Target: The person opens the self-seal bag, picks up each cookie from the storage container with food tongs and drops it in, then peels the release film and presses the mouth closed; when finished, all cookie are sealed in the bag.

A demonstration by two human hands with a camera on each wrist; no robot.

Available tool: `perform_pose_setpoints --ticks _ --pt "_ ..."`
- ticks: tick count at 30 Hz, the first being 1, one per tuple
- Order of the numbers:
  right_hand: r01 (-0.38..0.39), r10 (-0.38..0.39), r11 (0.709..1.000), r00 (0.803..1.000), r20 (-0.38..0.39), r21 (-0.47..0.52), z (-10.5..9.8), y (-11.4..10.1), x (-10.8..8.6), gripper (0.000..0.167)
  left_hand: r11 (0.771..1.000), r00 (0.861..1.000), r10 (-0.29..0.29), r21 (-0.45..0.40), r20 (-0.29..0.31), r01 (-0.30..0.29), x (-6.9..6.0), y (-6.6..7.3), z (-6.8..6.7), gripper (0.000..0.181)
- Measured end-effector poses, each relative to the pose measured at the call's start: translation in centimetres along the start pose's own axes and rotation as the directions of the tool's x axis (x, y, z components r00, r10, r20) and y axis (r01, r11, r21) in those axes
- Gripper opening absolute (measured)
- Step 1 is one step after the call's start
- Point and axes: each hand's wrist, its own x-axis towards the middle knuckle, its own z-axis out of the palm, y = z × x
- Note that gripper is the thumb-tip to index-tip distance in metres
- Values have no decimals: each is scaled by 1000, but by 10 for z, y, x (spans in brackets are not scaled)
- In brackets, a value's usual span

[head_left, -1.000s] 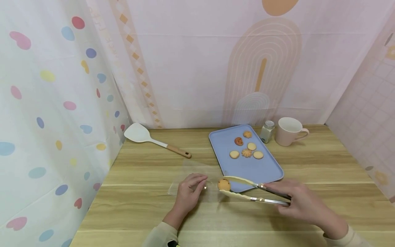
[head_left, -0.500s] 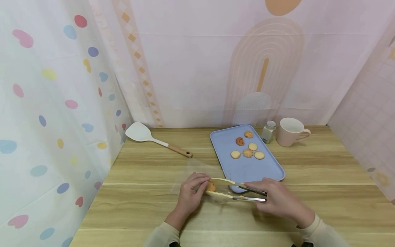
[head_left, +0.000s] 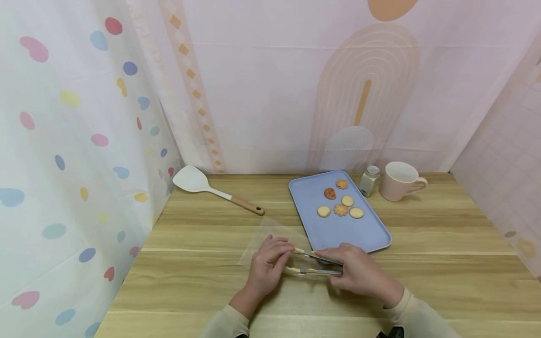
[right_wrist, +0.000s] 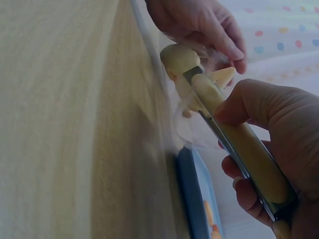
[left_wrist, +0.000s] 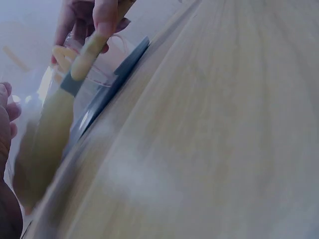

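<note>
A right hand point(head_left: 357, 271) grips tongs point(right_wrist: 244, 142), probably stiff; at nine o'clock, the left hand point(head_left: 266, 267) pinches a clear bag point(head_left: 258, 237), likely light, slippery, best held by its mouth.

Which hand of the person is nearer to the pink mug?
Right. The right hand, gripping tongs, is in front of the mug and to its left; the left hand is farther left.

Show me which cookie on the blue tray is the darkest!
The reddish-brown cookie on the blue tray, just left of the swirled cookie at the back. The other five there are all paler.
</note>
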Motion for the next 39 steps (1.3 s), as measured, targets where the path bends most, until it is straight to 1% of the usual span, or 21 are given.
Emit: perform_pose_setpoints --ticks 4,7,11,18,24,29,31,39 --pt "8 -8 1000 1000 -9 -17 4 -2 0 57 999 999 32 15 -6 -32 1 3 1 18" --pt "6 -6 1000 1000 -18 -12 5 -3 0 56 999 999 46 22 -4 -46 1 4 2 17" --pt "-7 7 1000 1000 -22 7 6 -5 1 57 999 999 42 22 4 -42 1 5 2 17" --pt "-40 40 999 999 -6 23 7 -8 2 58 999 999 34 36 9 -34 -1 2 3 16" --pt "-59 59 998 998 -16 18 1 -6 -6 57 999 1000 28 42 2 -28 -2 1 3 16" --pt "-74 74 997 997 7 25 -2 -5 -13 56 999 999 35 41 -7 -35 -1 0 2 15" --pt "-81 80 996 997 16 35 -1 -5 -12 55 998 999 40 40 -12 -39 -1 0 2 15" --pt "-80 79 995 997 16 62 7 -9 -2 54 998 999 34 45 -9 -33 -1 1 3 13"
